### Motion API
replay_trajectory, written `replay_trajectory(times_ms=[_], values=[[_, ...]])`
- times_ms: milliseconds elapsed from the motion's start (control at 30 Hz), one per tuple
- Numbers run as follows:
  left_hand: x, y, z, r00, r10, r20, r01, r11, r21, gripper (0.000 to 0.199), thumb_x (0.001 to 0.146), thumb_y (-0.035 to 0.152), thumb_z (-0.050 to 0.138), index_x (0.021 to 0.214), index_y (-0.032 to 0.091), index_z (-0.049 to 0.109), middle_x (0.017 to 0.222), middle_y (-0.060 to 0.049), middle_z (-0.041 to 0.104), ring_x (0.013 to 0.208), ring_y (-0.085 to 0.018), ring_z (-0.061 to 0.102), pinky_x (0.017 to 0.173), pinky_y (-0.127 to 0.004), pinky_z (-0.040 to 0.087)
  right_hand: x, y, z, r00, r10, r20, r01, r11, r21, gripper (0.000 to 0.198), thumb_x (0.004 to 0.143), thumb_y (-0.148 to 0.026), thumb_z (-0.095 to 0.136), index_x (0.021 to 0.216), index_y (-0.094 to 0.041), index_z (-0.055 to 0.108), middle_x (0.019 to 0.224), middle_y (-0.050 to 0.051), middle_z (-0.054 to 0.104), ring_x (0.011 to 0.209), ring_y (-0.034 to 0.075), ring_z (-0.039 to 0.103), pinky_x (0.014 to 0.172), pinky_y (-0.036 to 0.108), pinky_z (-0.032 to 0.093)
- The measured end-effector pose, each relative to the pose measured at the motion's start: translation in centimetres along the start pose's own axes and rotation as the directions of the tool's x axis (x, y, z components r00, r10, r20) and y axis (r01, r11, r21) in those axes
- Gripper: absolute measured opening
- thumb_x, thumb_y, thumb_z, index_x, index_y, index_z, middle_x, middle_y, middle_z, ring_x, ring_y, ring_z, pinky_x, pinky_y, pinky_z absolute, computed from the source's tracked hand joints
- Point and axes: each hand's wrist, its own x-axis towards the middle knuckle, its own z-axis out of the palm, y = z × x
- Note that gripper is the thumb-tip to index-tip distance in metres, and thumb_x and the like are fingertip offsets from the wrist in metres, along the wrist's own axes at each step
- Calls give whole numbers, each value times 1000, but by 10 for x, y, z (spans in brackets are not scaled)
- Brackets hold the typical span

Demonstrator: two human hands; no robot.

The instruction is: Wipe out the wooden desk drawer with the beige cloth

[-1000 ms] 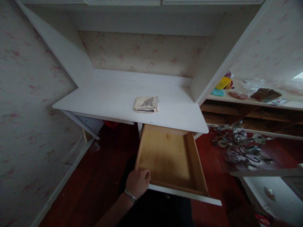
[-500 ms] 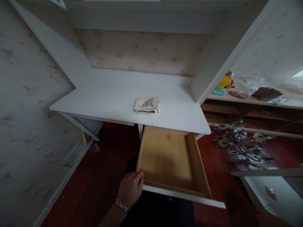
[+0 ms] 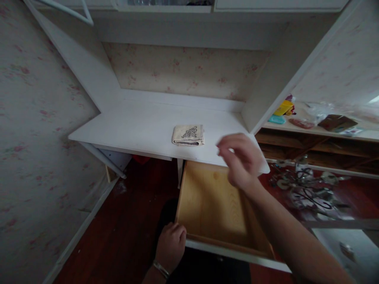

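An open wooden drawer (image 3: 207,197) with a white front sticks out from under the white desk. At its near left corner, my left hand (image 3: 171,242) has its fingers curled over the edge, gripping it; a bracelet circles that wrist. My right hand (image 3: 241,157) hovers above the desk's front edge and the drawer, slightly blurred, fingers loosely bent with a small gap by the thumb and nothing visible in it. Left of it, a folded cream cloth (image 3: 188,135) with a dark printed pattern lies on the desktop, apart from both hands.
The white desk (image 3: 142,122) has side panels and a cabinet (image 3: 275,4) overhead. On the right, a shelf unit (image 3: 310,136) carries a yellow item (image 3: 283,108) and plastic bags. A tangle of metal and glass fittings (image 3: 310,189) sits below it, near the red floor (image 3: 103,228).
My right hand has come into view from the lower right and reached over the drawer toward the cloth. My left hand still holds the drawer corner; the view has shifted slightly.
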Motion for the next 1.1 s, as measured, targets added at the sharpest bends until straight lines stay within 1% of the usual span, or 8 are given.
replay_trajectory(times_ms=[133,267,333,400,600,800,967,1100], values=[[1,1,-2,1000,-10,-8,9,1000,-9,31,86,14,37,71,23,62,73,-1,63,76,-15,56,71,-28,38,22,31,62,953,101,285,-28,968,-249,41,86,-32,51,124,-17,51,133,13,45,124,26,39,103,44,33],[2,0,-2,1000,-16,-23,15,999,-42,30,86,14,38,73,23,64,75,0,64,78,-14,56,73,-27,39,31,76,115,702,430,568,-95,847,-523,85,78,-57,54,146,-19,19,154,13,2,139,36,-1,107,59,3],[2,0,-1,1000,-24,-16,23,998,-58,30,86,14,38,74,23,63,75,0,64,78,-14,56,74,-27,39,26,92,126,558,588,586,-171,772,-612,92,79,-67,43,148,-17,7,154,15,-2,139,36,-4,106,61,1],[2,-1,0,1000,-23,-15,22,998,-67,30,86,13,37,73,22,63,75,-1,64,77,-14,56,73,-27,39,17,101,125,498,632,594,-168,742,-649,95,79,-71,37,148,-17,2,154,16,4,138,36,3,105,62,1],[3,-4,3,1000,14,-23,-15,999,-50,31,87,13,37,72,23,62,74,-1,63,76,-14,55,72,-28,38,-24,96,86,722,423,547,76,738,-670,93,74,-68,48,144,-13,23,132,19,45,122,38,35,104,60,-9],[4,-10,5,997,72,-22,-73,994,-80,29,87,14,37,74,23,62,74,0,63,77,-15,56,72,-27,39,-51,89,53,759,285,585,229,725,-650,43,77,-33,56,115,-12,54,122,16,51,118,32,38,110,50,-5],[3,-9,4,997,65,-31,-68,991,-119,31,88,15,36,74,22,62,76,-1,64,77,-15,56,72,-27,39,-69,84,61,798,310,517,148,730,-668,43,81,-18,48,123,-13,49,142,15,37,134,32,19,109,55,-1],[5,-8,4,997,67,-34,-70,992,-101,31,87,14,36,73,22,62,75,-1,63,76,-15,56,71,-27,40,-97,73,63,835,312,453,73,753,-654,52,89,-13,33,141,-16,32,143,9,39,136,26,20,112,52,-3]])
